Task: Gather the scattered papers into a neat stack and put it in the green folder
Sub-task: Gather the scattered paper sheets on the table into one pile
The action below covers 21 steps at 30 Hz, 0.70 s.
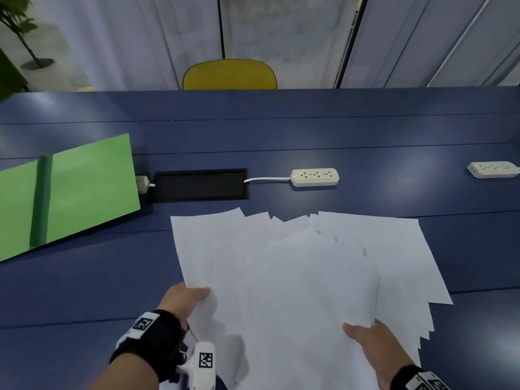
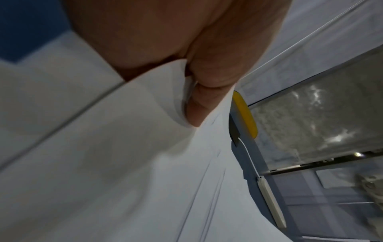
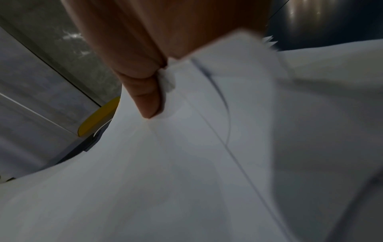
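A fanned bundle of several white papers (image 1: 295,271) is held over the blue table (image 1: 281,136), its far edges splayed and uneven. My left hand (image 1: 187,298) pinches the bundle's left edge, thumb on top; in the left wrist view the thumb of that hand (image 2: 207,78) presses the papers (image 2: 124,163). My right hand (image 1: 368,337) pinches the near right part, thumb over the sheets; the right wrist view shows that hand (image 3: 145,91) gripping the papers (image 3: 186,163). The green folder (image 1: 67,192) lies open at the left of the table, apart from both hands.
A white power strip (image 1: 314,177) with its cable lies behind the papers, beside a black cable hatch (image 1: 201,185). A second power strip (image 1: 492,169) sits at far right. A yellow chair (image 1: 229,74) stands beyond the table's far edge.
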Available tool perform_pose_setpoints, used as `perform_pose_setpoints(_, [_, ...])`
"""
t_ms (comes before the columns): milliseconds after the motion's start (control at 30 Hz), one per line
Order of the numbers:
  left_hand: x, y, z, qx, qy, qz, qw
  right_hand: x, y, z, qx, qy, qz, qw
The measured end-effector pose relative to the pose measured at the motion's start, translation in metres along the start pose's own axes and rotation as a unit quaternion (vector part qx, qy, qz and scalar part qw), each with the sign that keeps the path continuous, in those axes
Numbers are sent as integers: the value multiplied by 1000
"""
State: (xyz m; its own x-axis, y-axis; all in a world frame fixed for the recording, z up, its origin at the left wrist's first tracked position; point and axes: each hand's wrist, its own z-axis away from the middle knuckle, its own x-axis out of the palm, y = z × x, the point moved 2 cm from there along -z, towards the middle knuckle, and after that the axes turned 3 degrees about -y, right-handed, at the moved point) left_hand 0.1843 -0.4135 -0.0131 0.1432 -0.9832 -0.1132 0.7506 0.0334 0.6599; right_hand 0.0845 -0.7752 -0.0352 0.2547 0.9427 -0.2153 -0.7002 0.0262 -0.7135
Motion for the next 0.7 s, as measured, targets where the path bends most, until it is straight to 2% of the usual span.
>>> perform_pose_setpoints(67, [-4,2,3,25,23,-4,999,1,0,2,1,0,8,1000])
perform_pose_setpoints(133, [-19,15,10,83,74,-48,993,-1,1,4,0,-6,13,1000])
perform_pose_setpoints(167, [-52,24,26,117,111,-87,983,17,0,11,-5,-17,19,1000])
perform_pose_setpoints(200, [-59,38,37,157,136,-154,966,13,-2,12,-6,-13,16,1000])
perform_pose_setpoints(267, [-75,67,64,249,181,-283,908,10,-2,13,-14,-11,13,1000])
perform_pose_setpoints(333, [-81,97,99,339,185,-316,867,11,-4,12,-21,-11,5,1000])
perform_pose_setpoints(400, [-88,115,124,381,146,-241,881,20,-6,15,-15,-36,-25,999])
perform_pose_setpoints(467, [-97,124,136,375,74,-107,918,33,-8,17,-7,-64,-52,997])
perform_pose_setpoints(567, [-104,120,130,327,-42,70,942,50,-8,21,10,-94,-78,992])
perform_pose_setpoints(633, [-97,102,116,276,-72,132,949,57,-11,24,22,-107,-81,991])
perform_pose_setpoints(700, [-80,72,101,203,-85,130,967,62,-13,28,21,-119,-67,990])
